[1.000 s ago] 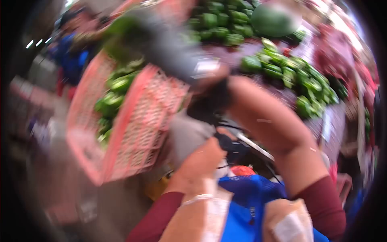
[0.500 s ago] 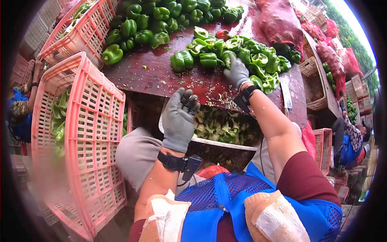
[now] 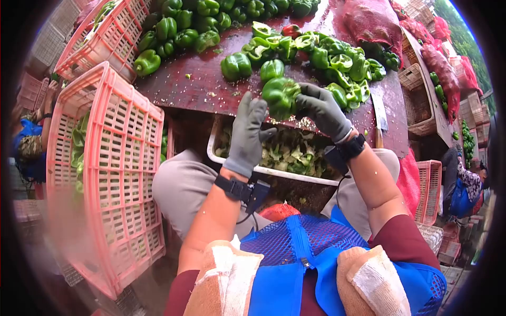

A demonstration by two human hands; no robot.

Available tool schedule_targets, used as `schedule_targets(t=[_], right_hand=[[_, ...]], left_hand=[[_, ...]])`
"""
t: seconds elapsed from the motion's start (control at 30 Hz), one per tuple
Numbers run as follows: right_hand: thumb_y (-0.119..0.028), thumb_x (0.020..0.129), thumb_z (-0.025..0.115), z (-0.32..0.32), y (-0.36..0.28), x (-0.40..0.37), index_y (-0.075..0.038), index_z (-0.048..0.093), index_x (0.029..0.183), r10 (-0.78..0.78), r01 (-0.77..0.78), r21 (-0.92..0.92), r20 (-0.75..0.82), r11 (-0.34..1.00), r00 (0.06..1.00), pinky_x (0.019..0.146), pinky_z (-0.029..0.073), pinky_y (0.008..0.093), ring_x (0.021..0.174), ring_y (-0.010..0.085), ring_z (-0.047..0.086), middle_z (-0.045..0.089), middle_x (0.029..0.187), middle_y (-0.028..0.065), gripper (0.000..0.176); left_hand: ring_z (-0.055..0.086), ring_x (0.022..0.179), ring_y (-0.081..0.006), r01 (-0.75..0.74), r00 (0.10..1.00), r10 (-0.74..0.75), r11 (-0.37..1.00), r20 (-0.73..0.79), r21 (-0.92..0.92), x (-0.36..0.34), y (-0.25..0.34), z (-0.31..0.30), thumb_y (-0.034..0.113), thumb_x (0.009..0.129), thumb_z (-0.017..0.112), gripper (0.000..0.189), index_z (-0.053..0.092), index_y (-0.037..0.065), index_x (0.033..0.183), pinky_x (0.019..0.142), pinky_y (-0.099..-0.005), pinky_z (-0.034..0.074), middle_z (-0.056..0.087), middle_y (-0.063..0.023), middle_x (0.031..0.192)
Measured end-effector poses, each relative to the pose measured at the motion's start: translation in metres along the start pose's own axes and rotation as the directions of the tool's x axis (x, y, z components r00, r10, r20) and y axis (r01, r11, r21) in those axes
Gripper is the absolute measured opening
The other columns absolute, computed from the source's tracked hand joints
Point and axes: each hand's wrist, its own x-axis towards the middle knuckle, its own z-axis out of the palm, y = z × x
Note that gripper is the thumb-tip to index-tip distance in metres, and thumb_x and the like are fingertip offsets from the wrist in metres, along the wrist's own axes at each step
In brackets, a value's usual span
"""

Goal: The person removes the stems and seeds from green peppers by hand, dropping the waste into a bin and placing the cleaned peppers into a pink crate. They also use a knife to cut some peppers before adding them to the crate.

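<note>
Green bell pepper pinched in the right fingers, left palm open beside it

In the head view, the gloved right hand [image 3: 326, 113] grasps a whole green bell pepper [image 3: 279, 96] by its right side, thumb and fingers closed around the stem end. The gloved left hand [image 3: 246, 139] is open and holds nothing; its raised fingers stand just beside the pepper's left side, and whether the thumb touches the skin cannot be told. The pepper hangs between the two sets of fingers, above the near edge of the dark red table [image 3: 211, 102].

Beyond the right fingers lies a heap of cut green pepper halves [image 3: 340, 63]; to their right rests a knife [image 3: 379, 111], its handle toward the person. Below the fingers sits a white-rimmed tray [image 3: 263, 170] of pale pepper scraps [image 3: 298, 158]. A pink crate [image 3: 124, 158] stands left of the left hand.

A good hold here likely means cupping the smooth wall with the left fingers while the right ones bear on the firm stem end, pressing lightly, since wet skin may slip and thin walls may crack.
</note>
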Motion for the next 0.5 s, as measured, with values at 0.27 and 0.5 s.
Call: schedule_targets(t=[0.27,0.5], right_hand=[[-0.013,0.095,0.068,0.052,0.017,-0.02,0.004,0.053,0.123,-0.159,0.177,-0.259,0.086,0.95,0.983,0.089,0.052,0.0282,0.102,0.0103,0.06,0.065,0.11,0.0068,0.037],[-0.015,0.096,0.066,0.059,0.008,-0.041,0.002,0.049,0.127,-0.084,0.105,-0.249,0.093,0.963,0.992,0.084,0.054,0.0274,0.099,0.0116,0.063,0.065,0.11,0.0085,0.039]], left_hand=[[0.059,0.093,-0.0081,-0.117,0.978,0.119,0.993,0.172,-0.02,-0.009,-0.002,-0.013,0.017,0.096,0.064,0.034,0.056,0.0,0.125,0.083,-0.0242,0.051,0.063,-0.0038,0.108],[0.06,0.093,-0.0072,-0.236,0.932,0.155,0.945,0.328,0.225,-0.012,0.003,-0.019,0.023,0.099,0.061,0.029,0.061,0.001,0.118,0.086,-0.0239,0.05,0.065,-0.0025,0.105]])
